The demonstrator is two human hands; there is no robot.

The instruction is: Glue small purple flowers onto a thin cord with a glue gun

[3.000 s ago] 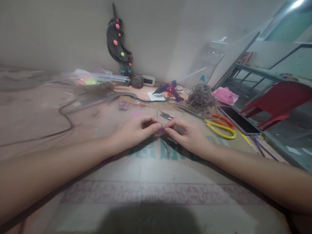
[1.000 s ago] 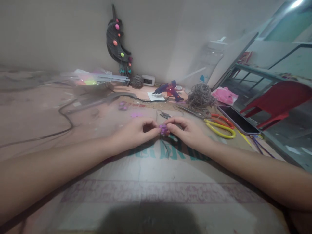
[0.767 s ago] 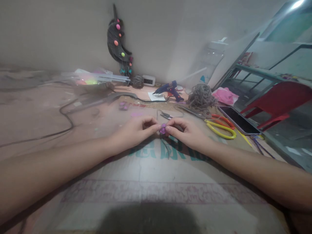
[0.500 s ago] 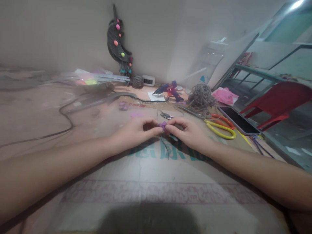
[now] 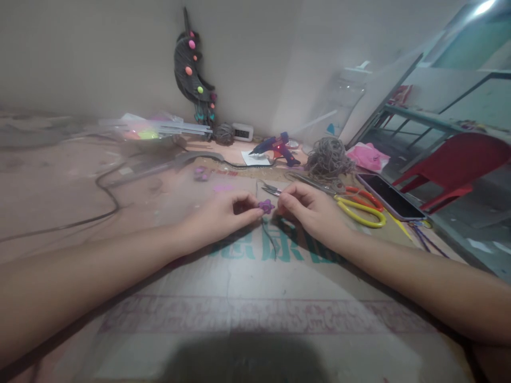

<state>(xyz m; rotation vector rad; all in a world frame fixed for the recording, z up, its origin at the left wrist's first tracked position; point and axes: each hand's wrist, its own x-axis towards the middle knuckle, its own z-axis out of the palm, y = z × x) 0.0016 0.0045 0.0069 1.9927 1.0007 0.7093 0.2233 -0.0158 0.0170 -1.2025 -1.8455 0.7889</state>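
Note:
A small purple flower-shaped piece (image 5: pixel 265 206) is pinched between the thumb and fingers of my left hand (image 5: pixel 235 210). A thin grey yarn strand (image 5: pixel 270 238) hangs below it onto the cardboard (image 5: pixel 255 282). Just right of the flower is my right hand (image 5: pixel 305 207), thumb and fingers pressed together and apart from the flower; whether anything small sits in that pinch I cannot make out. Behind the hands lies the metal tip of a small cutting tool (image 5: pixel 271 190). Scissors with yellow and orange handles (image 5: pixel 361 213) rest right of my right hand.
A glue gun (image 5: pixel 275 148) with a red light stands at the back, its cord running left. Grey yarn (image 5: pixel 328 157), a phone (image 5: pixel 390 196) and a pink bag (image 5: pixel 368 156) are on the right. A yarn-wrapped moon (image 5: pixel 187 69) hangs on the wall.
My right hand has let go of the purple flower and moved slightly right and up. More of the flower shows, still held by my left hand, which has hardly moved.

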